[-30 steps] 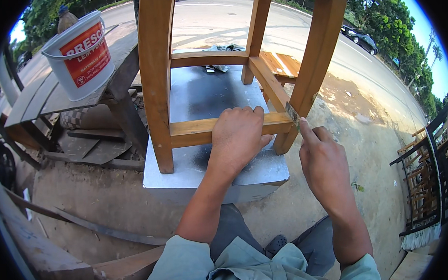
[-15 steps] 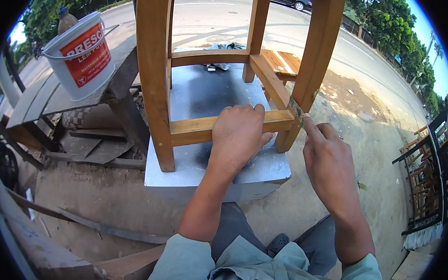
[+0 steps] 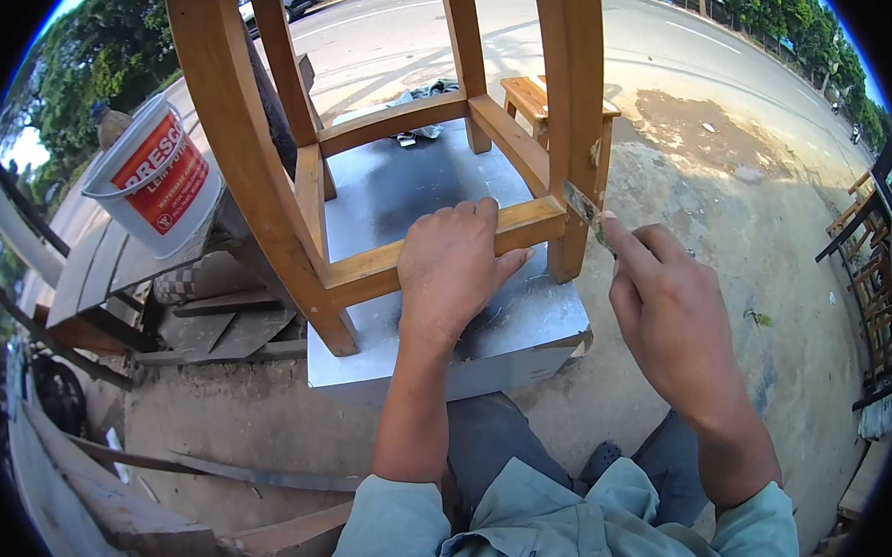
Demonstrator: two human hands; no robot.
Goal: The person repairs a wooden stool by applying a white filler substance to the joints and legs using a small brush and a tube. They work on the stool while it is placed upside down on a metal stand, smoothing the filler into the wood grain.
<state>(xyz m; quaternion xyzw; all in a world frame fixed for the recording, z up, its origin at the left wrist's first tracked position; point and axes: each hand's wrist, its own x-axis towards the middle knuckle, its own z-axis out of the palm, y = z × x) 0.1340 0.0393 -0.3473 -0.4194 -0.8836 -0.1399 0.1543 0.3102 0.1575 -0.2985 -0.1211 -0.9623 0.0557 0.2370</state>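
In the head view, the frame (image 3: pixel 570 104) stands on a box (image 3: pixel 528 335), seemingly for height. The left hand's (image 3: pixel 450 263) fingers clamp its rail (image 3: pixel 366 272), likely for steadiness; the right hand's (image 3: pixel 671 299) clamp a blade (image 3: pixel 582 205), angled at one leg.

White bucket (image 3: pixel 161 183) on wooden table (image 3: pixel 95 262)

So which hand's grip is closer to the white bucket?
Left. The left hand's grip, on the wooden rail, is to the right of the white bucket; the right hand's grip, on a flat-bladed tool, is farther right.
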